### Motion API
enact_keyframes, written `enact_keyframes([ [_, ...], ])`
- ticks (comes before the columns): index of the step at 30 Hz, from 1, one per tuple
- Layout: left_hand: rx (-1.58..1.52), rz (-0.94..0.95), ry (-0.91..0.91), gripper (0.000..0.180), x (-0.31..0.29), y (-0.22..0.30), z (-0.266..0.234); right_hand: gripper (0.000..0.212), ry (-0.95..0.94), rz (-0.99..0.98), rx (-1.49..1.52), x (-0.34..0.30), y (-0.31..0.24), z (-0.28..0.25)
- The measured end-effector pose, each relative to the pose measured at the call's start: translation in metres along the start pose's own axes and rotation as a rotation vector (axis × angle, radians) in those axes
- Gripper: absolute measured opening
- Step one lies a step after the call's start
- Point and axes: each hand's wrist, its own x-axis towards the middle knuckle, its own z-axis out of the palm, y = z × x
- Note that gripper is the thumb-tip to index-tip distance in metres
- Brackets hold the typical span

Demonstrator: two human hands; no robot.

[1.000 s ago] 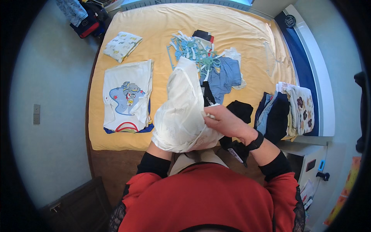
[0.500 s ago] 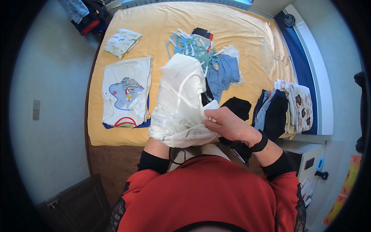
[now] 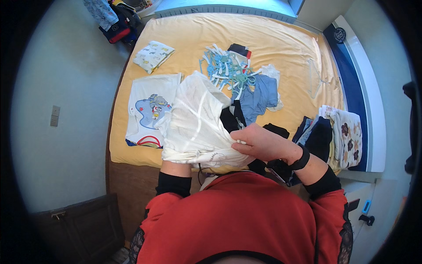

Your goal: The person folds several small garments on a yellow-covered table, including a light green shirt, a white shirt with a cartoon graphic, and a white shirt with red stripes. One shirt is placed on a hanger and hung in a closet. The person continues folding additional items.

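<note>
A thin white garment [image 3: 195, 116], with faint printing near its lower edge, hangs spread in front of me over the bed's near edge. My right hand [image 3: 261, 143] is closed, thumb against fingers, on the garment's right lower edge. My left forearm goes up inside the cloth, which hides my left hand and its fingers. Left of the garment lies a white top with a cartoon print [image 3: 151, 105], partly covered by it. Black clothing with a zip [image 3: 233, 116] shows just beyond my right hand.
The bed has a yellow sheet [image 3: 294, 39]. On it lie blue and white hangers [image 3: 224, 66], blue clothing [image 3: 261, 94], a folded patterned cloth [image 3: 153, 56] and a lone hanger [image 3: 314, 79]. A pile of folded clothes [image 3: 349, 136] stands at right by the headboard [image 3: 362, 88].
The white garment is spread wider and leans left over the printed top. My left arm has pushed further into it; my right hand keeps its hold. The whole view has shifted slightly.
</note>
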Motion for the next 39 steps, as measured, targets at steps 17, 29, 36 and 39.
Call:
enact_keyframes([
  [17,0.068,0.152,0.152,0.022,0.035,-0.009,0.027,0.028,-0.331,-0.269,0.216,-0.009,-0.011,-0.014],
  [29,0.149,-0.12,-0.103,0.029,0.072,-0.015,0.046,0.03,-0.201,-0.145,0.224,-0.001,0.044,-0.043],
  [36,0.465,-0.364,-0.473,0.044,-0.038,-0.002,0.088,0.026,0.13,0.214,-0.253,-0.005,0.202,-0.123],
  [39,0.273,-0.319,-0.441,0.052,-0.057,0.012,0.1,0.024,0.443,0.371,-0.53,-0.023,0.282,-0.111],
])
